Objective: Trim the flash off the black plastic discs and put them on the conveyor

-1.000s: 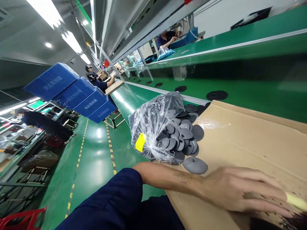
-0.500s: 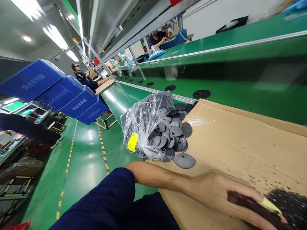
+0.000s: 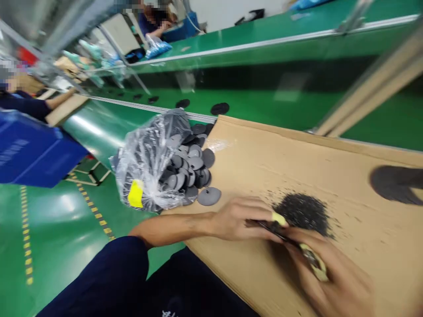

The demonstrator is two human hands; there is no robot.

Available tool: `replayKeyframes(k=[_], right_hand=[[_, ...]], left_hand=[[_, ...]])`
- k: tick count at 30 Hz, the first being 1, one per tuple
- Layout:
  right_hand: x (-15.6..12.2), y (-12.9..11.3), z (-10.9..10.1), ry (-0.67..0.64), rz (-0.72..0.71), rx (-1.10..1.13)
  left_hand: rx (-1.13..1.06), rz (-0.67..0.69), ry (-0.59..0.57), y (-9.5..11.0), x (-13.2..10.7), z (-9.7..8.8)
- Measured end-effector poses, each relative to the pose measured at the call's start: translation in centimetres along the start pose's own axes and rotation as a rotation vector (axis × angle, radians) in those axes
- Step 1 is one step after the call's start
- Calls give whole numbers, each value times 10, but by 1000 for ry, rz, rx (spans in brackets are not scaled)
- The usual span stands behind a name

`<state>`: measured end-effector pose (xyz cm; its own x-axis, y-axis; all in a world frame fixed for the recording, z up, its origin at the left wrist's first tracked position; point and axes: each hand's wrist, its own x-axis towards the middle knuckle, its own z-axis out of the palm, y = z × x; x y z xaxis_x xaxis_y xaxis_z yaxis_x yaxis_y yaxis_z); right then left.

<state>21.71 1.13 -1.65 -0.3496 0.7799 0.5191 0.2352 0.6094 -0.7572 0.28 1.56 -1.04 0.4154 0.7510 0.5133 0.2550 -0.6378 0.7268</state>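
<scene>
Bag [image 3: 142, 163] glossy plastic; discs [image 3: 209, 196] smooth, matt; sheet [image 3: 244, 154] matt cardboard.

A worker's left forearm [image 3: 178, 229], bare below a navy sleeve [image 3: 102, 275], stretches from the bent elbow; the left hand [image 3: 243, 220] pinches, thumb under fingers, its tips meeting those of the motion-blurred right hand [image 3: 330, 268] (each wears a yellow finger cover [image 3: 279, 219]).

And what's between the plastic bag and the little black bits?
Grey discs, then cardboard, with the left hand along the near side, all in the head view.
</scene>
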Motion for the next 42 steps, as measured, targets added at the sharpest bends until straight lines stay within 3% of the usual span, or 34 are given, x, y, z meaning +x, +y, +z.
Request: replayKeyframes(k=[2,11,15,20,25,31,36,42], right_hand=[[-1,-11,-2,-80,-31,-41],[-2,-23,-4,-126,-48,-44],[-1,-24,-5,-139,-74,-40],[-3,-22,-5,-183,-77,-68],[-2,-20,-4,-202,-73,-21],[-3,-20,-5,-229,-106,-15],[-1,-23,-6,-241,-74,18],[-2,-21,-6,-179,-73,10]], left_hand=[[-31,27,17,7,0,-2],[-16,93,106,17,-6,0],[42,113,91,19,-6,-4],[1,113,-35,18,-5,-7],[8,122,63,18,-9,-5],[-16,129,-89,17,-7,-9],[20,171,0,18,-9,-8],[-9,106,-39,19,-6,-7]])
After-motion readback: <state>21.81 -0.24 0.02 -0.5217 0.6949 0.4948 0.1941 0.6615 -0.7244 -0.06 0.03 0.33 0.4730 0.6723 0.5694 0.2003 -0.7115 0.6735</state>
